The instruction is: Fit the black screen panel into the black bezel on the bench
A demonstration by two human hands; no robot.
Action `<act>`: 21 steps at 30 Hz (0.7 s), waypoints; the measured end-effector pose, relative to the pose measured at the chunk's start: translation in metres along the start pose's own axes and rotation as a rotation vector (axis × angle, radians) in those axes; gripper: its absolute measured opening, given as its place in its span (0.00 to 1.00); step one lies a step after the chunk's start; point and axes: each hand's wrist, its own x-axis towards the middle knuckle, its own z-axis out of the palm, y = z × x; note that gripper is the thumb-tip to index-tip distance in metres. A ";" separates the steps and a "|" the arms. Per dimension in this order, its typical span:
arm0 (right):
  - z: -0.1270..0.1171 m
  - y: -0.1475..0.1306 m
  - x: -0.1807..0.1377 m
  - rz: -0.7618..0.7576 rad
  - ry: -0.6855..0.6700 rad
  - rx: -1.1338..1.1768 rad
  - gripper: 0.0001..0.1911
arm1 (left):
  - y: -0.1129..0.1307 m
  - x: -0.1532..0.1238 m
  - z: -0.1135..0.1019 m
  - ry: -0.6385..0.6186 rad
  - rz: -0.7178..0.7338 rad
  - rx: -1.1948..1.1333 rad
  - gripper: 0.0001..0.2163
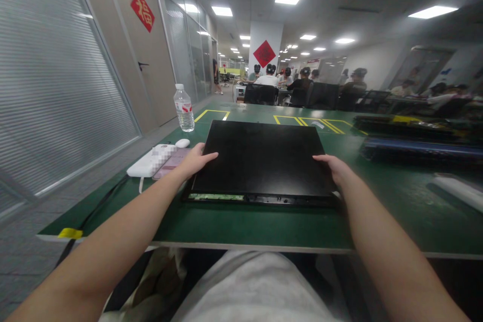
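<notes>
Left of frame: white desk phone (151, 161) with a pink item beside it, a small white mouse (182, 143) above, and a clear water bottle (184, 107) standing upright further back on the green table (264, 226).

Centre left: my left hand (196, 159), fingers laid over the near-left corner of the black panel (260, 158), gripping its edge.

Centre: the panel lies flat on the table, near the front edge, its underside hardware showing along the near side.

Centre right: my right hand (337, 168) clasps the near-right corner likewise.

Status, as I judge it: panel held at both corners, not lifted; everything else remains to do.

Right of frame: stacked dark units (418, 148). Background: seated people.
</notes>
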 end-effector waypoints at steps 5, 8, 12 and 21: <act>0.000 -0.001 -0.001 0.039 -0.004 0.016 0.13 | 0.005 -0.003 0.001 -0.007 -0.021 -0.003 0.26; 0.002 -0.001 -0.003 0.054 -0.004 0.020 0.14 | 0.008 -0.006 0.002 -0.012 -0.038 -0.006 0.25; 0.004 0.000 -0.006 0.048 -0.003 0.000 0.14 | 0.010 -0.007 0.002 -0.010 -0.056 -0.012 0.26; 0.004 0.001 -0.003 -0.023 0.012 -0.045 0.09 | 0.014 -0.009 0.002 0.014 -0.108 -0.019 0.25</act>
